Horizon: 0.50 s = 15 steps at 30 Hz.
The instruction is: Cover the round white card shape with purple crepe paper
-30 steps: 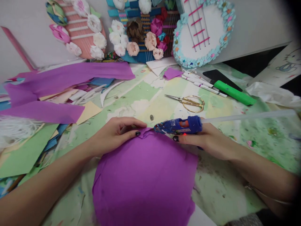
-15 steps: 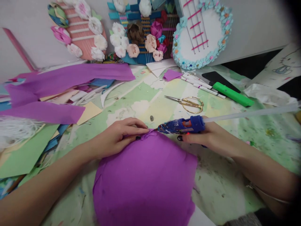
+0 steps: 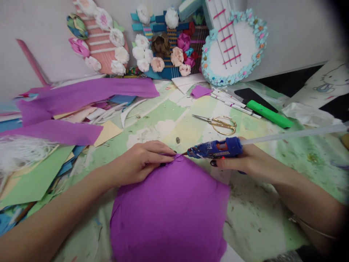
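Observation:
A piece covered in purple crepe paper (image 3: 169,214) lies in front of me, with white showing under its lower right edge. My left hand (image 3: 141,160) pinches the paper's folded top edge, fingers pressed together. In my right hand (image 3: 248,160) is a blue hot glue gun (image 3: 215,148), a red light glowing on it and a long clear glue stick (image 3: 294,134) sticking out of its back. The gun's nozzle is at the top edge of the purple paper, just right of my left fingertips. Whether the nozzle touches the paper is hard to tell.
Gold-handled scissors (image 3: 222,124) lie beyond the glue gun. A green utility knife (image 3: 269,114) and white paper sticks (image 3: 236,103) are farther back. Purple crepe strips (image 3: 89,91), string (image 3: 27,153) and paper scraps crowd the left. Flower-decorated paper guitars (image 3: 234,47) lean on the wall.
The glue gun's nozzle and my left fingers have shifted slightly right along the purple paper's top edge. The whole view has also moved a little.

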Each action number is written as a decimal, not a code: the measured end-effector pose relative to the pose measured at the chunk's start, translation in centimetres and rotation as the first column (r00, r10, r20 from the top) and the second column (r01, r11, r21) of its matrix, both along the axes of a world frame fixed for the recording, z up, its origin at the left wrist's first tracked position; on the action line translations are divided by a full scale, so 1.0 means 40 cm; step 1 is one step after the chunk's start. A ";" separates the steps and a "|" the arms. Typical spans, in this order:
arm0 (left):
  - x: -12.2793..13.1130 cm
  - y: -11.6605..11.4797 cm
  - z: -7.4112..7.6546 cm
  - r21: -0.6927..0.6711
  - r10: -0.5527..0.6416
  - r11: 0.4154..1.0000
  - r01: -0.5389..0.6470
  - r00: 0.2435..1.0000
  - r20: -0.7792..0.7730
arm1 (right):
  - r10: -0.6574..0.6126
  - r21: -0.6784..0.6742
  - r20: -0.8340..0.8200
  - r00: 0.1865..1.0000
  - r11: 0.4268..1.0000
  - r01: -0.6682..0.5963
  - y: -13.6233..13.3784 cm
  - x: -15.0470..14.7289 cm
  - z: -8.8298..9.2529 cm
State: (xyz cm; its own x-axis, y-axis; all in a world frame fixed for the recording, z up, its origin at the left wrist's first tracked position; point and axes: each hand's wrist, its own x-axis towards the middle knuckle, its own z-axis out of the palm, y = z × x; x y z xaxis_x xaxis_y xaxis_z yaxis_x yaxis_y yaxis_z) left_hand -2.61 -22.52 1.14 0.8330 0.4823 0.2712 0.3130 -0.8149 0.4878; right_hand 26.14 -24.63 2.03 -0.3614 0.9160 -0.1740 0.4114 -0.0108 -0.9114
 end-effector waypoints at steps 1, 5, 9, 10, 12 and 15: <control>0.002 -0.001 0.001 -0.008 -0.004 1.000 0.004 1.000 0.010 | -0.001 -0.012 0.001 1.000 1.000 0.001 0.000 0.001 -0.001; 0.005 -0.003 0.001 -0.032 0.019 0.999 -0.017 0.999 0.049 | 0.015 -0.014 0.004 1.000 1.000 -0.014 0.000 0.001 0.002; 0.005 -0.004 -0.002 -0.046 0.042 0.998 -0.039 0.997 0.065 | 0.048 0.014 0.018 0.999 0.999 -0.048 -0.001 0.000 0.009; 0.005 -0.004 -0.003 -0.053 0.047 0.998 -0.043 0.997 0.064 | 0.053 0.017 0.021 0.998 0.998 -0.054 -0.001 0.000 0.010; 0.003 -0.004 -0.005 -0.079 0.057 0.996 -0.052 0.997 0.058 | 0.054 0.023 0.019 0.998 0.998 -0.054 -0.002 0.001 0.011; -0.001 -0.005 -0.007 -0.139 0.075 0.988 -0.068 0.996 0.051 | 0.042 0.024 0.002 0.999 0.999 -0.042 -0.004 0.003 0.011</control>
